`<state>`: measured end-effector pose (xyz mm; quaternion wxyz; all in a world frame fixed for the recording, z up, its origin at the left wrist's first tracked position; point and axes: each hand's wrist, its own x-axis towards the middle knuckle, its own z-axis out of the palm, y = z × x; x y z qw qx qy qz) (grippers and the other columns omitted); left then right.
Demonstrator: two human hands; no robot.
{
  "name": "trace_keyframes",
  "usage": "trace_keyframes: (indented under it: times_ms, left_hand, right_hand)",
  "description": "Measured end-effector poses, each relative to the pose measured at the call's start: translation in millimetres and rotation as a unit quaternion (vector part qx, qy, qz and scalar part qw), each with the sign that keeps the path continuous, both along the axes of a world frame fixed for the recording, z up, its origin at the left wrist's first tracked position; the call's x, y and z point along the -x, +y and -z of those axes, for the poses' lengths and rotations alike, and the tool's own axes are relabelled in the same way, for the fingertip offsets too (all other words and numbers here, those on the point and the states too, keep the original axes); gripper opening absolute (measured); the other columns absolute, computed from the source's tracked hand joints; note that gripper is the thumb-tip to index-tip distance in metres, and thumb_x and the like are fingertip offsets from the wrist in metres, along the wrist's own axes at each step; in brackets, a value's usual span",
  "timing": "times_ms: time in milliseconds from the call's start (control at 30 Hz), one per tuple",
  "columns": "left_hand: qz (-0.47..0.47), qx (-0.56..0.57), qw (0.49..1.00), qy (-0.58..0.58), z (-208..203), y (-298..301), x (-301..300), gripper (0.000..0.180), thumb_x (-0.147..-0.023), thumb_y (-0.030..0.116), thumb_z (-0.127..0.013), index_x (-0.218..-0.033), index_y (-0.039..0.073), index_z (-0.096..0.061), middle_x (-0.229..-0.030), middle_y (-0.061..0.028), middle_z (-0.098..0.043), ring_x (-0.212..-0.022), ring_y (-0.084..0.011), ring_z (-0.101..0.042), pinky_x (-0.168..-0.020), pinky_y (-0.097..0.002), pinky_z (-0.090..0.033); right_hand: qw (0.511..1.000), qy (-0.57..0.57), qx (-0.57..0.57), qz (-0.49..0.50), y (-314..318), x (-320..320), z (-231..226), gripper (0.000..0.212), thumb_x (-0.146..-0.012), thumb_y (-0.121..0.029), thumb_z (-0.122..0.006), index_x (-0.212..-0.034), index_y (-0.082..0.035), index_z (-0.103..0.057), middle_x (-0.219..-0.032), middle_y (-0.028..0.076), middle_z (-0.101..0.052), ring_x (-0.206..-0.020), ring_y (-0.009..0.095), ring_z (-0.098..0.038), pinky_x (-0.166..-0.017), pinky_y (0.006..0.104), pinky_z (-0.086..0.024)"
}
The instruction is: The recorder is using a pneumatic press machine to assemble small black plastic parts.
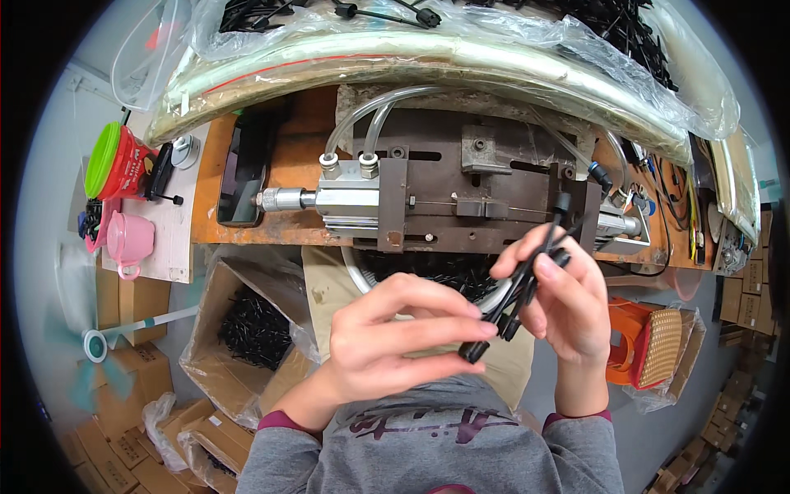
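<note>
A few thin black plastic rods with thicker ends (518, 290) are held in front of my chest, just off the bench's near edge. My right hand (576, 300) grips them around the middle, thumb on top, with one rod's capped tip (562, 202) sticking up past the fingers. At the lower end, my left hand (399, 329) pinches the rods between thumb and fingers; a thick black end (472, 351) shows below its fingertips. Beyond my hands stands a brown metal fixture (444, 235) with a small central block (481, 207) and a silver air cylinder (347, 206) on its left.
Clear hoses (383, 97) arch over the fixture. A plastic-wrapped ledge (428, 62) behind it bears piles of black parts. At left are a phone-like black tray (243, 169), a red tub (123, 165) and a pink cup (132, 239). Below are a parts carton (202, 350) and an orange stool (629, 337).
</note>
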<state>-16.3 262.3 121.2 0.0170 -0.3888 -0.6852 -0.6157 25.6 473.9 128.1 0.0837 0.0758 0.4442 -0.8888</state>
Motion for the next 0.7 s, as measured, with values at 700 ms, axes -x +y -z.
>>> trace_keyframes:
  times_ms: [700]
  left_hand:
    - [-0.183,0.267,0.908,0.265,39.5,48.7,4.1,0.023,-0.072,0.009,-0.07,-0.093,-0.001,-0.067,-0.118,-0.0144,-0.065,-0.085,-0.0204,-0.067,-0.071,-0.0294,-0.053]
  right_hand:
    - [0.981,0.08,-0.074,0.161,16.1,-24.0,6.5,0.012,-0.098,-0.009,-0.047,-0.101,0.002,-0.045,-0.102,0.027,-0.059,-0.05,0.01,-0.052,-0.046,0.0201,-0.045]
